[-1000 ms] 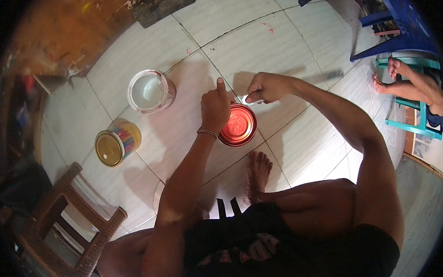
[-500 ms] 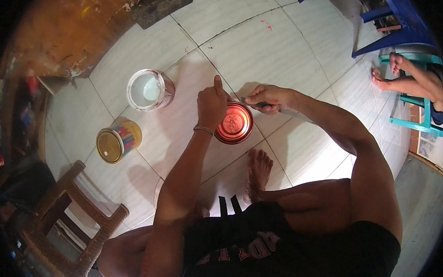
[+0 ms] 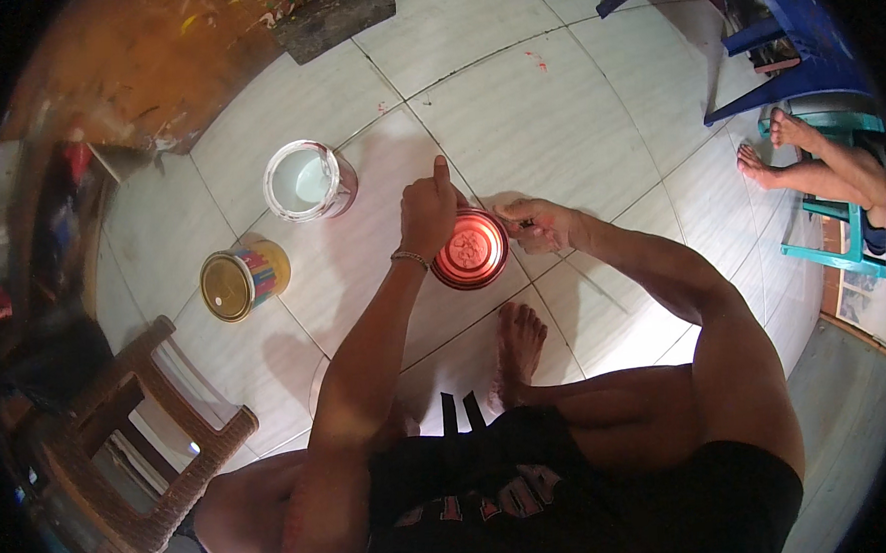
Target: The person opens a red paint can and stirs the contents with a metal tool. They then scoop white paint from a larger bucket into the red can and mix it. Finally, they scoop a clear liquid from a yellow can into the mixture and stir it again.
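Note:
My left hand (image 3: 428, 212) is closed around the upper left side of a red paint can (image 3: 470, 250), thumb raised. My right hand (image 3: 539, 226) is at the can's right rim, its fingers wrapped round a small dark tool (image 3: 524, 223), too blurred to name exactly. The can's lid is on, with an embossed centre. To the upper left stands an open bucket (image 3: 310, 183) with pale contents and a stained rim. Left of the red can is a yellow can (image 3: 225, 286) with a colourful label and its lid on.
A wicker-like brown chair (image 3: 196, 442) stands lower left, a paint-stained orange board (image 3: 151, 61) upper left, a blue chair (image 3: 791, 38) upper right. Another person's bare feet (image 3: 758, 165) are at the right by a teal stool (image 3: 833, 256). My bare foot (image 3: 517, 348) rests below the can on the tiles (image 3: 494, 104).
My right hand has moved lower along the can's right rim and turned, bringing the tool down with it. My left hand stays on the can.

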`<control>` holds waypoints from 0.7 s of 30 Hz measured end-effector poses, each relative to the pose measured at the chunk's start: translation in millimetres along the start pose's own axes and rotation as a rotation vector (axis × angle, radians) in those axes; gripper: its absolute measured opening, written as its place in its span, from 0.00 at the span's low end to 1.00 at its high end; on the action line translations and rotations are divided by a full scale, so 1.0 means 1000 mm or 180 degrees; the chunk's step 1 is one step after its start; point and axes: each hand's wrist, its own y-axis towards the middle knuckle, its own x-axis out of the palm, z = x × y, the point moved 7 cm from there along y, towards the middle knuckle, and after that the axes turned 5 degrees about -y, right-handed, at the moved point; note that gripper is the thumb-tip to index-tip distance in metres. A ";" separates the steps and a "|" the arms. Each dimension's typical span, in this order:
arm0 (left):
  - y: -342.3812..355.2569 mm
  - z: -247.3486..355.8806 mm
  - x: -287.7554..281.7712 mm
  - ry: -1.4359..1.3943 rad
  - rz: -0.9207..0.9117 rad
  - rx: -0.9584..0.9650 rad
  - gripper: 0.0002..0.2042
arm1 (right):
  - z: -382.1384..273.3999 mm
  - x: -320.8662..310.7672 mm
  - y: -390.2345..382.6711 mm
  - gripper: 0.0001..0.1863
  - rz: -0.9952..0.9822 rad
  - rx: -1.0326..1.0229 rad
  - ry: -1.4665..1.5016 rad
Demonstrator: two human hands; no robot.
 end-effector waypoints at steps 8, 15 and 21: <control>-0.001 -0.018 -0.004 0.0684 0.0102 0.1178 0.25 | -0.050 0.018 -0.021 0.24 0.0851 -0.0244 -0.0952; -0.090 -0.058 -0.009 -0.1300 0.1255 -0.0167 0.21 | -0.078 0.008 -0.045 0.10 0.1527 -0.0684 -0.1651; -0.105 -0.050 0.025 -0.2252 0.1430 -0.0181 0.23 | -0.101 0.055 -0.049 0.09 0.1894 -0.0958 -0.3483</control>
